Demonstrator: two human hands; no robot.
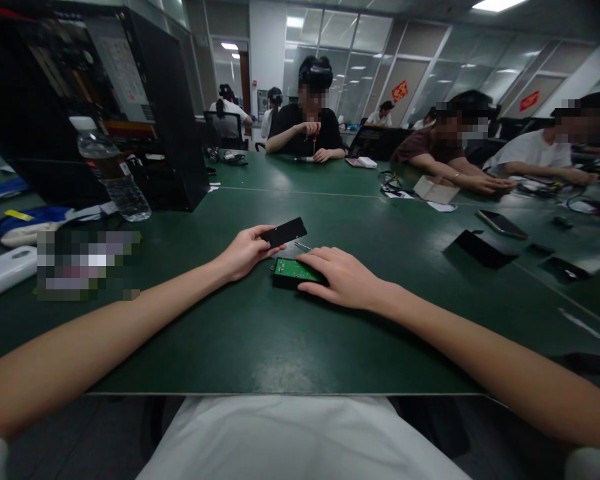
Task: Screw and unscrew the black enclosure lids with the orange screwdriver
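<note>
My left hand (pixel 251 252) pinches a thin black rectangular cover (pixel 286 232) by its left end, raised over the table and tilted. Close to it, on the right, a small black box (pixel 286 281) lies on the table with its top off and a green circuit board (pixel 293 269) showing inside. Around the right part of this box my right hand (pixel 343 277) is closed, thumb on the near side and fingers over the far side. A thin metal rod (pixel 303 247) sticks out by these fingers; its other end is hidden.
On the left stand a computer case (pixel 165 107) and a water bottle (pixel 114 170), with a white power strip (pixel 5 272) nearer me. A phone (pixel 501 223) and black pieces (pixel 480 249) lie on the right. A person (pixel 307 113) sits opposite; others sit at right.
</note>
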